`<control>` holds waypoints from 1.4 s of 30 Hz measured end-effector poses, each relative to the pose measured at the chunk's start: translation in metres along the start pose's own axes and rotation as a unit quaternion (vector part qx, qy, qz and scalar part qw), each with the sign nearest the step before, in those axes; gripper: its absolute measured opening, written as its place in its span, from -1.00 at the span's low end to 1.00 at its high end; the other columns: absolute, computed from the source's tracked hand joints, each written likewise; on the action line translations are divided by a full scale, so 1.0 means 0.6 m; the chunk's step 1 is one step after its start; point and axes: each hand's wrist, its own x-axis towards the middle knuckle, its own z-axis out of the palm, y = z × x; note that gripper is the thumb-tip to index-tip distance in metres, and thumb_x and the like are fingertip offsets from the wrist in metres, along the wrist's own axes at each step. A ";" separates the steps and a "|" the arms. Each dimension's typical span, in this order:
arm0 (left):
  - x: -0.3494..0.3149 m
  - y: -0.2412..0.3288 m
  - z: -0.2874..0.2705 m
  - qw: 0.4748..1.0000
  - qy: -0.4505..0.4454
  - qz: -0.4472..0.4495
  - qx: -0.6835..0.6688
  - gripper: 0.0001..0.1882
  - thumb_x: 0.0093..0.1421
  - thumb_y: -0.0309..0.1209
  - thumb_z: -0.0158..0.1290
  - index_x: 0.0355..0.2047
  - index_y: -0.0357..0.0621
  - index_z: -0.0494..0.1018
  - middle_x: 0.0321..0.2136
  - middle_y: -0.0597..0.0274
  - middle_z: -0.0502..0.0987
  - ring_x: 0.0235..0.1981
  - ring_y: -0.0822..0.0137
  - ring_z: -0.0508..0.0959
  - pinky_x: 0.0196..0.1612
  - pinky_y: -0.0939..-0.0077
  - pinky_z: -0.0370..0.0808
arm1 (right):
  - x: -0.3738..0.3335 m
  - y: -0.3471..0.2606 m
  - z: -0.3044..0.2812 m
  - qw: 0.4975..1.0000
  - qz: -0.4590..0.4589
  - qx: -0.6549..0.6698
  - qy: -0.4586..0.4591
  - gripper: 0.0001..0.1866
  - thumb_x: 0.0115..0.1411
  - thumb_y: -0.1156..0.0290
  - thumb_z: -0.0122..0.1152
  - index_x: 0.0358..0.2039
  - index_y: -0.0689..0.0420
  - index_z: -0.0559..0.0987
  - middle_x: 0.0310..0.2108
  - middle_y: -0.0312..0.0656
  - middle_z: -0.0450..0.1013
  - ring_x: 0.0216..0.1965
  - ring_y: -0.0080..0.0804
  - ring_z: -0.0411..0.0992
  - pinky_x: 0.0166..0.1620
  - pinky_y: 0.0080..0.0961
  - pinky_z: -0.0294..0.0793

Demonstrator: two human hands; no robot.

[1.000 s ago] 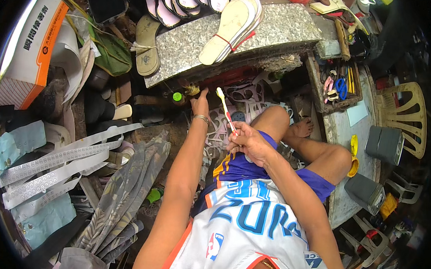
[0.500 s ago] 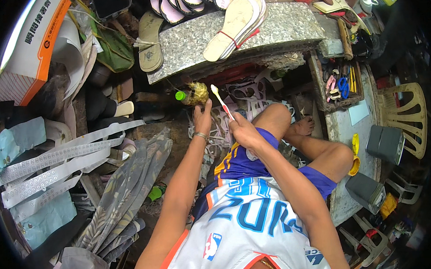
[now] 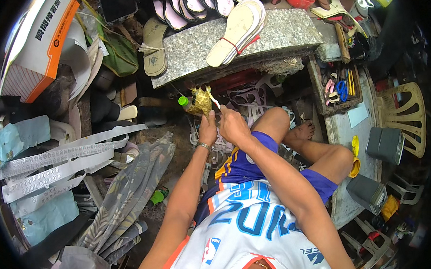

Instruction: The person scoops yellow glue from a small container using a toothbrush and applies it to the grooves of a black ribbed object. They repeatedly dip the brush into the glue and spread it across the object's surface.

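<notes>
My left hand [image 3: 207,130] is closed around the base of a yellowish, glue-crusted plastic bottle [image 3: 201,102], below the stone-topped bench. A bright green cap [image 3: 183,101] shows on the bottle's left side. My right hand [image 3: 233,125] grips a toothbrush [image 3: 213,98] with a white head and a red-and-white handle. The brush head is at the bottle's upper right edge; whether it is inside or only against the rim, I cannot tell. Both hands are close together, in front of my left thigh.
A speckled stone slab [image 3: 182,48] carries a bundle of pale insoles [image 3: 237,33] and pink-and-black sandal soles [image 3: 191,4]. On the right is a wooden tool drawer [image 3: 337,84] with blue-handled scissors [image 3: 341,88]. White strap strips [image 3: 56,164] and patterned cloth [image 3: 130,187] lie left.
My right hand has moved left, bringing the toothbrush head from beside the bottle to its upper edge. The bottle has shifted slightly right and down in my left hand.
</notes>
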 end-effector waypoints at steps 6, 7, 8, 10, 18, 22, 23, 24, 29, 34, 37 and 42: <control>-0.006 0.015 0.007 0.999 0.011 -0.021 0.042 -0.31 0.57 0.15 -0.15 0.11 -0.37 0.47 0.04 -0.48 0.60 0.16 -0.42 0.56 0.18 -0.05 0.46 | -0.015 -0.004 -0.008 0.999 -0.026 -0.036 0.000 -0.67 0.40 0.48 0.05 0.06 0.40 0.57 -0.21 0.35 0.61 -0.17 0.40 0.62 -0.09 0.19 0.63; -0.007 0.017 0.008 0.999 0.012 -0.010 0.043 -0.31 0.57 0.15 -0.15 0.11 -0.36 0.47 0.05 -0.48 0.60 0.16 -0.42 0.56 0.18 -0.06 0.46 | -0.019 -0.004 -0.009 0.999 -0.018 -0.041 -0.012 -0.66 0.40 0.48 0.04 0.08 0.40 0.56 -0.21 0.35 0.61 -0.17 0.40 0.62 -0.09 0.19 0.63; -0.008 0.019 0.009 0.999 0.008 -0.014 0.047 -0.30 0.57 0.15 -0.15 0.12 -0.36 0.47 0.05 -0.47 0.61 0.16 -0.42 0.56 0.18 -0.07 0.46 | -0.022 -0.005 -0.009 0.999 -0.032 -0.043 -0.007 -0.66 0.39 0.47 0.07 0.08 0.41 0.54 -0.19 0.33 0.61 -0.16 0.39 0.62 -0.09 0.19 0.64; -0.010 0.022 0.010 0.999 0.011 -0.011 0.039 -0.30 0.57 0.16 -0.16 0.12 -0.36 0.47 0.05 -0.46 0.61 0.16 -0.42 0.56 0.18 -0.08 0.46 | -0.031 -0.004 -0.010 0.998 -0.032 -0.052 -0.026 -0.64 0.35 0.44 0.12 0.07 0.41 0.50 -0.15 0.31 0.62 -0.16 0.37 0.64 -0.10 0.19 0.66; -0.009 0.019 0.012 0.998 0.026 -0.010 0.056 -0.24 0.57 0.20 -0.21 0.15 -0.40 0.47 0.07 -0.50 0.59 0.20 -0.43 0.54 0.23 -0.10 0.44 | -0.058 0.003 -0.020 0.998 -0.015 -0.014 -0.063 -0.66 0.36 0.52 0.11 0.11 0.37 0.51 -0.18 0.36 0.60 -0.13 0.44 0.60 -0.06 0.22 0.59; -0.010 0.012 -0.005 0.997 -0.006 -0.030 0.070 -0.20 0.56 0.24 -0.22 0.20 -0.39 0.46 0.10 -0.48 0.59 0.21 -0.42 0.53 0.25 -0.08 0.42 | -0.079 0.010 -0.042 0.999 0.004 0.039 -0.035 -0.70 0.42 0.52 0.08 0.11 0.31 0.51 -0.15 0.37 0.59 -0.06 0.48 0.56 -0.02 0.23 0.52; -0.009 0.010 -0.008 0.996 -0.009 -0.036 0.081 -0.20 0.56 0.24 -0.21 0.20 -0.39 0.46 0.09 -0.47 0.59 0.21 -0.42 0.53 0.25 -0.08 0.42 | -0.083 0.009 -0.046 0.998 -0.013 0.059 -0.020 -0.69 0.42 0.50 0.07 0.13 0.31 0.50 -0.12 0.37 0.58 -0.04 0.47 0.55 0.01 0.23 0.53; -0.008 0.007 -0.013 0.997 -0.016 -0.039 0.071 -0.22 0.57 0.22 -0.21 0.22 -0.36 0.46 0.06 -0.42 0.61 0.16 -0.35 0.58 0.22 -0.02 0.45 | -0.085 0.008 -0.049 0.998 -0.010 0.068 -0.010 -0.67 0.43 0.48 0.07 0.15 0.32 0.48 -0.08 0.37 0.58 -0.02 0.46 0.55 0.03 0.23 0.53; -0.005 -0.005 -0.019 0.999 -0.036 0.005 0.007 -0.31 0.59 0.15 -0.16 0.20 -0.33 0.47 -0.04 -0.26 0.64 0.01 -0.14 0.62 0.15 0.10 0.47 | -0.044 -0.005 -0.039 0.999 -0.019 0.036 0.030 -0.72 0.46 0.44 0.07 0.11 0.23 0.47 -0.06 0.28 0.55 -0.05 0.41 0.55 0.01 0.23 0.53; -0.008 -0.010 -0.025 1.000 -0.026 0.007 0.000 -0.45 0.60 0.10 -0.08 -0.02 -0.23 0.47 -0.33 0.17 0.49 -0.30 0.27 0.44 -0.16 0.30 0.40 | 0.006 0.002 -0.017 0.996 -0.054 -0.059 0.043 -0.83 0.47 0.43 0.09 0.02 0.11 0.48 -0.15 0.10 0.53 -0.14 0.29 0.59 -0.10 0.19 0.57; -0.007 -0.014 -0.035 0.999 -0.039 -0.002 -0.009 -0.49 0.58 0.12 -0.04 -0.14 -0.13 0.42 -0.49 0.39 0.38 -0.48 0.45 0.33 -0.37 0.42 0.34 | 0.005 0.020 -0.008 0.996 -0.058 -0.064 0.030 -0.83 0.45 0.44 0.14 0.01 0.06 0.50 -0.16 0.04 0.55 -0.16 0.24 0.61 -0.16 0.17 0.58; 0.001 -0.027 -0.038 0.986 -0.110 -0.068 -0.102 -0.53 0.57 0.16 -0.03 -0.18 0.02 0.36 -0.53 0.50 0.26 -0.59 0.55 0.22 -0.53 0.53 0.22 | -0.012 0.041 0.010 0.995 -0.059 -0.083 -0.005 -0.81 0.46 0.38 0.15 0.05 0.03 0.56 -0.16 0.05 0.58 -0.19 0.28 0.61 -0.18 0.16 0.59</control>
